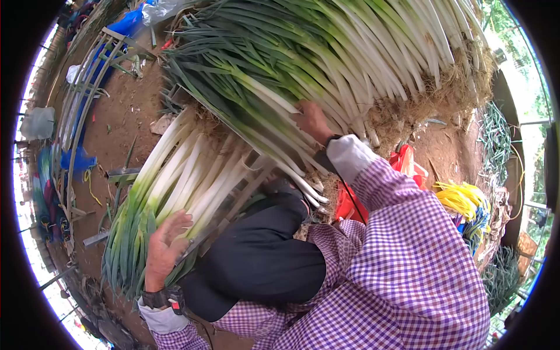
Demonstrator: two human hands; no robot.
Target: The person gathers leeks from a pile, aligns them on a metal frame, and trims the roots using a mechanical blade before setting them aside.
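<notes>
A large heap of leeks (350, 58) fills the top of the view, green leaves to the left and white stalks with roots to the right. My right hand (312, 121) has its fingers curled at the lower edge of this heap, against the white stalks; what its fingertips hold is hidden. A second bundle of leeks (186, 169) lies on a metal frame at the left centre, roots up and leaves down. My left hand (166, 245) rests with fingers spread on this bundle, where white turns to green.
Red plastic bags (406, 166) and yellow strips (462, 199) are on the right. Cut leaves (494, 140) lie at the far right. A curved rack (87, 111) and blue plastic (79, 160) stand on the left. My bent knee (256, 251) is below the metal frame.
</notes>
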